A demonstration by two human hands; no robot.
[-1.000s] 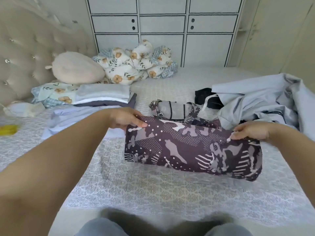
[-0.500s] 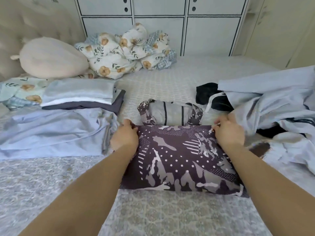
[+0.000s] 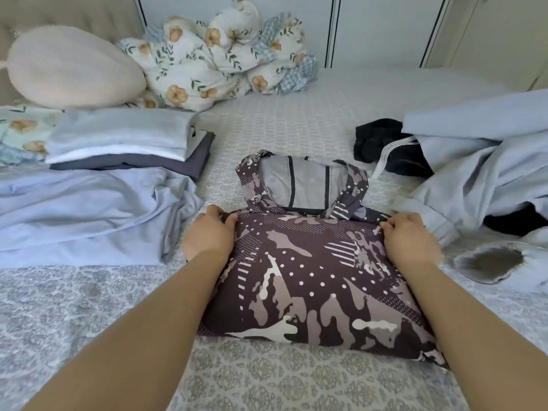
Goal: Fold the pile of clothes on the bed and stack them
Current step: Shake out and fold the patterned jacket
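A dark purple camouflage-print hooded jacket [image 3: 314, 280] lies folded into a rectangle on the bed [image 3: 296, 381], its grey-lined hood [image 3: 302, 185] spread out beyond the far edge. My left hand [image 3: 209, 235] grips the folded jacket's far left corner. My right hand [image 3: 410, 238] grips its far right corner. To the left sits a stack of folded clothes [image 3: 127, 140], light blue on top and dark grey beneath. An unfolded pile of light blue and black clothes [image 3: 474, 161] lies at the right.
A crumpled light blue sheet [image 3: 83, 212] spreads at the left beside the jacket. A beige pillow [image 3: 71, 66] and a floral blanket bundle [image 3: 219, 57] rest at the head of the bed. White cupboards stand behind.
The jacket's near half has been brought over to its far edge and laid flat on the bed. Both hands moved forward with it and now rest at the far corners.
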